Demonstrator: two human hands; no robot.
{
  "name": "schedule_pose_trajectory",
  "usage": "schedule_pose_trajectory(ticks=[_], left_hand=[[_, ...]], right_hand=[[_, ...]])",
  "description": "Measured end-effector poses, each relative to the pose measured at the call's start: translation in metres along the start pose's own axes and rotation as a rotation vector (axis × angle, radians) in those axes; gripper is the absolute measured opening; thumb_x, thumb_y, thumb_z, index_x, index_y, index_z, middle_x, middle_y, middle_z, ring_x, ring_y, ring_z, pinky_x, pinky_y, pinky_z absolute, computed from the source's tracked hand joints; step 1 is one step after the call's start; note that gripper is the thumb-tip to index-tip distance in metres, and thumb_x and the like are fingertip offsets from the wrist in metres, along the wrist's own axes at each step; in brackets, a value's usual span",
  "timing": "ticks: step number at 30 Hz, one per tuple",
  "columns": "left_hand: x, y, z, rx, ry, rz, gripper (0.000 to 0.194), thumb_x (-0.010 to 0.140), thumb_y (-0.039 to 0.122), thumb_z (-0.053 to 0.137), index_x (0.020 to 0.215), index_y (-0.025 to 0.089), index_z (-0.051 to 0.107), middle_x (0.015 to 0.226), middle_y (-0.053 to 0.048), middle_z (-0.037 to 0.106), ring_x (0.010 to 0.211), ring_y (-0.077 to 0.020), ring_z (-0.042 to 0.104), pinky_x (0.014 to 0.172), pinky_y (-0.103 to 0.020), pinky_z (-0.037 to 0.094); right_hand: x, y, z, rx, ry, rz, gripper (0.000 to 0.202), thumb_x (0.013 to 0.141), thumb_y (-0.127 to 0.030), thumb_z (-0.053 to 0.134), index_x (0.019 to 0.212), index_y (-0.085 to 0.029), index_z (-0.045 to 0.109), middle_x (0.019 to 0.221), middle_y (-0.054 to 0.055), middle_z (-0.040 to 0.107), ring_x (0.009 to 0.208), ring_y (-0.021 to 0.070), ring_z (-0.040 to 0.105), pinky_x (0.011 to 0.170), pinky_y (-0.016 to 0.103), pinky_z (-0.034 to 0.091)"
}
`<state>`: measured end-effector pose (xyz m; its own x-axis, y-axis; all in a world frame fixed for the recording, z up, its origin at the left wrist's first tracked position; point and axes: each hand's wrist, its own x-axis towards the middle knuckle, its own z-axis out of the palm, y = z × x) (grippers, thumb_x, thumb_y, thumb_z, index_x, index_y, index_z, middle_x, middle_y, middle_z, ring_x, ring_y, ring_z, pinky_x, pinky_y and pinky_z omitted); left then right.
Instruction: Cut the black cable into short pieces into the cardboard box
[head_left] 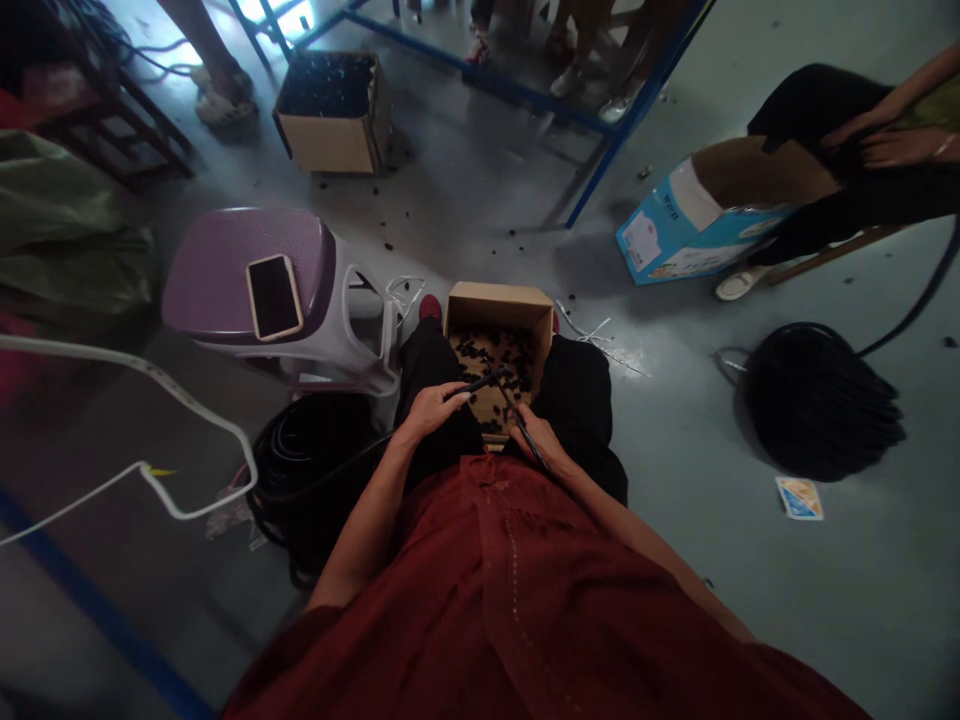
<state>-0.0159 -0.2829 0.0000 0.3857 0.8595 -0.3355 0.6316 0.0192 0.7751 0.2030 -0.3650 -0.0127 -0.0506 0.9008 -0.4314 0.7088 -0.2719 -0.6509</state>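
My left hand [434, 411] is closed around a black rubber strip [478, 383], whose end sticks out past the fingers over an open cardboard box [499, 295]. In my right hand [541, 436] is a dark pair of scissors [529, 438], with its thin blades at the strip's end. Whether the blades touch the strip is too small to tell. Below, many small black pieces [517, 350] lie scattered on the bottom of the box, which stands between my legs. A coil of black strip [315, 440] lies on my left, and a length runs from it toward my left hand.
A purple stool [214, 265] with a phone [274, 298] stands at left. Another box [330, 145] holds dark pieces. At right are a blue box [667, 230], a seated person's hands [892, 140] and a black coil [817, 400]. A blue frame [592, 180] stands ahead.
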Motion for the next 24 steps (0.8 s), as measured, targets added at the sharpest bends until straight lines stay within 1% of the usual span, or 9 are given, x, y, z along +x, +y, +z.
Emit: schedule_pose_trajectory(ticks=[4, 10, 16, 20, 24], left_hand=[[0.0001, -0.0010, 0.0005, -0.007, 0.005, -0.003, 0.047, 0.083, 0.045, 0.048, 0.117, 0.017, 0.063, 0.080, -0.005, 0.071, 0.075, -0.0169, 0.063, 0.064, -0.022, 0.043], [0.0006, -0.0023, 0.0011, 0.007, 0.010, 0.004, 0.046, 0.084, 0.044, 0.048, 0.118, 0.017, 0.063, 0.082, -0.005, 0.071, 0.077, -0.0169, 0.063, 0.068, -0.022, 0.044], [0.0009, -0.0037, 0.0017, 0.007, 0.003, 0.021, 0.045, 0.083, 0.045, 0.048, 0.117, 0.019, 0.063, 0.090, -0.004, 0.071, 0.082, -0.0175, 0.063, 0.073, -0.023, 0.044], [0.0012, -0.0048, 0.0019, 0.006, 0.009, 0.045, 0.045, 0.083, 0.045, 0.049, 0.116, 0.018, 0.064, 0.093, -0.005, 0.071, 0.084, -0.0177, 0.063, 0.075, -0.023, 0.044], [0.0009, -0.0038, 0.0014, 0.003, 0.007, 0.027, 0.045, 0.083, 0.045, 0.049, 0.116, 0.018, 0.064, 0.089, -0.005, 0.071, 0.081, -0.0172, 0.064, 0.071, -0.022, 0.045]], right_hand=[[0.0004, 0.0006, 0.0005, -0.012, 0.005, -0.007, 0.029, 0.077, -0.026, 0.041, 0.103, -0.019, 0.052, 0.078, 0.005, 0.063, 0.063, 0.0150, 0.056, 0.061, 0.021, 0.037], [0.0009, 0.0013, 0.0006, -0.018, 0.000, -0.007, 0.028, 0.077, -0.025, 0.041, 0.102, -0.018, 0.051, 0.076, 0.004, 0.061, 0.062, 0.0143, 0.055, 0.060, 0.021, 0.037], [0.0018, 0.0008, 0.0001, -0.018, -0.006, -0.010, 0.027, 0.077, -0.024, 0.041, 0.102, -0.019, 0.051, 0.084, 0.005, 0.063, 0.068, 0.0149, 0.057, 0.064, 0.021, 0.038], [0.0019, 0.0001, -0.0004, -0.010, 0.000, 0.010, 0.027, 0.076, -0.023, 0.042, 0.101, -0.019, 0.052, 0.078, 0.004, 0.063, 0.063, 0.0144, 0.057, 0.061, 0.021, 0.038], [0.0016, 0.0007, -0.0001, 0.014, 0.001, 0.003, 0.028, 0.077, -0.024, 0.042, 0.102, -0.020, 0.053, 0.070, 0.001, 0.062, 0.060, 0.0139, 0.056, 0.058, 0.020, 0.037]])
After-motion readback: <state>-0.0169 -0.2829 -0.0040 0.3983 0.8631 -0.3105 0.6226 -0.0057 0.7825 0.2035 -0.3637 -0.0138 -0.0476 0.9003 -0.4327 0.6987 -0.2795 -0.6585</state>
